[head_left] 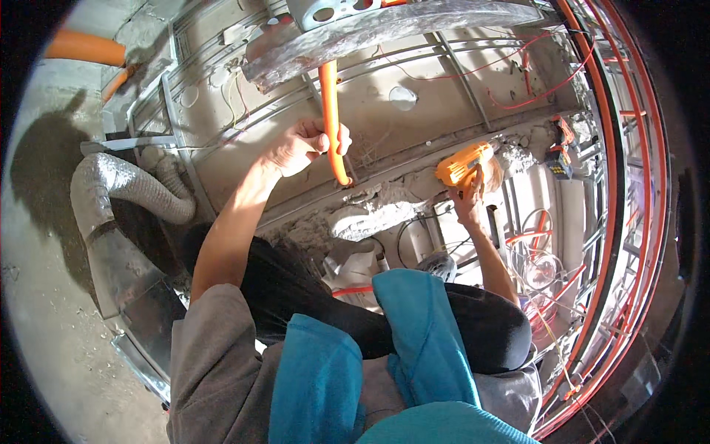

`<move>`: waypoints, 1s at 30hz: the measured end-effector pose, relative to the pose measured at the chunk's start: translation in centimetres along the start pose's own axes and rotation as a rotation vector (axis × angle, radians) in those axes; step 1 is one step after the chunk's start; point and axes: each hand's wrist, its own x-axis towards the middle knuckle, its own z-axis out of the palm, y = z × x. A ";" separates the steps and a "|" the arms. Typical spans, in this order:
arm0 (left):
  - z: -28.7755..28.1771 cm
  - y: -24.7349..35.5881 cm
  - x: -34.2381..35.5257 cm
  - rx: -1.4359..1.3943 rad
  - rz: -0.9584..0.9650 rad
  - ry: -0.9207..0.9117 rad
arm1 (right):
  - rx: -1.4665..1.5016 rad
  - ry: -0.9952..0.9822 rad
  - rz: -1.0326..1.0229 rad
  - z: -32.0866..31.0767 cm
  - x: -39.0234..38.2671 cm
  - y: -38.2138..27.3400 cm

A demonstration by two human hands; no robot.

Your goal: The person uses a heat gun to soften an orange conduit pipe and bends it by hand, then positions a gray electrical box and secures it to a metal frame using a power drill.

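My left hand [310,148] is closed round an upright orange pipe [330,103], whose upper end passes behind a dusty grey metal beam [399,33] and whose lower end bends at the rough concrete edge. To the right, my right hand [470,196] is wrapped round an orange plastic object [462,161], apparently a tool, held just above that broken edge. A red and black power tool [560,159] rests on the ledge further right.
A silver flexible duct [111,185] runs down the left beside a concrete wall [44,259]. Metal framing [462,81] with loose wires spans the recess ahead. Bundled red and black conduits [614,222] curve along the right. Below are my dark-clad legs and a teal cloth [414,311].
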 end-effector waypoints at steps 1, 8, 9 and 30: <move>-0.1 -0.1 0.1 0.003 0.000 -0.004 | 0.000 0.004 0.000 0.0 0.0 0.1; -0.1 3.8 0.8 -0.115 0.065 -0.006 | -0.029 0.014 0.049 0.1 -0.1 -0.4; 0.8 5.0 2.3 -0.132 0.119 0.104 | -0.046 0.007 0.048 -0.2 -0.4 0.7; -1.1 7.7 4.7 -0.416 0.442 0.227 | -0.041 -0.094 0.130 -0.6 -0.2 -0.3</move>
